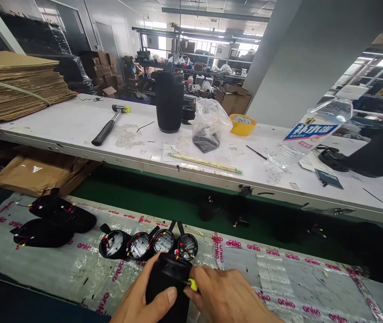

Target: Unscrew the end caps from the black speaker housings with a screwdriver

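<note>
At the bottom middle, my left hand (pixel 147 298) wraps around a black cylindrical housing (pixel 167 296), thumb across its front. My right hand (pixel 223 291) is closed at the housing's right side, pinching a small yellow-green piece (pixel 193 284) whose dark tip points at the housing wall; its kind is not clear. Just beyond, several open black cylinders (pixel 138 246) stand in a row, with silvery insides, red and yellow wires and black straps. Further left, more black cylinders (pixel 45 232) lie on their sides with wires coming out.
On the white bench (pixel 134 152) are a rubber mallet (pixel 107 128), a tall black cylinder (pixel 170 102), a plastic bag (pixel 208 128), yellow tape (pixel 242 124), a bundle of thin rods (pixel 204 163) and a water bottle (pixel 312 130). Stacked cardboard (pixel 16 85) is at left. Printed plastic film (pixel 238 264) covers the lower surface.
</note>
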